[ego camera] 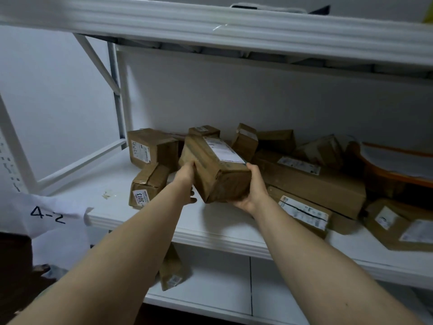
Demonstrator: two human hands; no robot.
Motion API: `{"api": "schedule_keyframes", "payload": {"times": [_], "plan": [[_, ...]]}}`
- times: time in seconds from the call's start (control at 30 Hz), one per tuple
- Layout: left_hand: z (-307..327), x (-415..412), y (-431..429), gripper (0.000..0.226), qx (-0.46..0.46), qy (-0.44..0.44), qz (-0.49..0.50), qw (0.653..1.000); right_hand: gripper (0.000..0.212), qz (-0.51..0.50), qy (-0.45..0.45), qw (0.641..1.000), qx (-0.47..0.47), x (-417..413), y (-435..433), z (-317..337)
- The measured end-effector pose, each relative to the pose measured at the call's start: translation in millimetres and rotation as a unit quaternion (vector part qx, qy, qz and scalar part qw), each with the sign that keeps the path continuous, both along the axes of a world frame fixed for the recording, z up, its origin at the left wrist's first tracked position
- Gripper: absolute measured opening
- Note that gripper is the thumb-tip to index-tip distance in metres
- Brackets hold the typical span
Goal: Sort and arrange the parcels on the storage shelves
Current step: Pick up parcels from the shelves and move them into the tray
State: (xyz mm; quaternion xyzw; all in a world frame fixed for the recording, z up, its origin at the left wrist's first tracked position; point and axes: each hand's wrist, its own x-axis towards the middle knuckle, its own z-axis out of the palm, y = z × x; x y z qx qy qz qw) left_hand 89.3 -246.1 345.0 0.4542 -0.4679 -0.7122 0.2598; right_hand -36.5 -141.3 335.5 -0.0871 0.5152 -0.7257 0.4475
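Note:
A long brown cardboard parcel [214, 168] with a white label on top is lifted above the white shelf [218, 233]. My left hand [187, 178] grips its left side and my right hand [254, 191] cups its near right end from below. Several other brown parcels lie jumbled on the shelf behind and to the right. A small parcel marked 3013 [146, 185] lies just left of my left hand, with another labelled parcel [150, 147] behind it.
A long flat box [311, 181] and a labelled parcel [304, 212] lie to the right of my hands. An orange-edged package [396, 167] sits far right. A paper sign reading 4-2 [49, 214] hangs at the shelf's left end. One parcel [172, 270] stands on the lower shelf.

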Motion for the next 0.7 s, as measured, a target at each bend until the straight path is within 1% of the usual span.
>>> {"api": "schedule_keyframes", "payload": {"times": [0.03,0.1,0.13,0.17,0.27,0.33,0.47,0.6,0.7], "plan": [[0,0,4,0.063,0.024,0.022,-0.009,0.999,0.043,0.006,-0.017,1.0,-0.004,0,5,1],[1,-2,10,0.058,0.067,0.091,-0.003,0.994,0.046,0.012,-0.036,0.999,-0.004,-1,11,0],[1,-2,12,0.056,0.069,0.118,0.004,0.991,0.049,0.017,-0.043,0.999,-0.003,-1,13,-1],[2,-1,14,0.055,0.055,0.127,0.01,0.99,0.051,0.023,-0.054,0.998,-0.003,-2,16,-2],[6,2,21,0.063,-0.002,0.117,0.045,0.992,0.056,0.037,-0.087,0.995,-0.014,-4,24,-3],[10,3,25,0.063,-0.022,0.125,0.061,0.99,0.057,0.045,-0.096,0.994,-0.024,-6,30,0],[18,2,35,0.056,-0.046,0.136,0.053,0.988,0.062,0.047,-0.087,0.995,-0.023,-14,39,4],[32,-1,62,0.05,-0.061,0.142,0.053,0.987,0.067,0.038,-0.09,0.995,-0.019,-22,53,6],[43,-8,87,0.051,-0.074,0.154,-0.001,0.985,0.068,0.028,-0.092,0.995,-0.034,-30,69,10]]}}
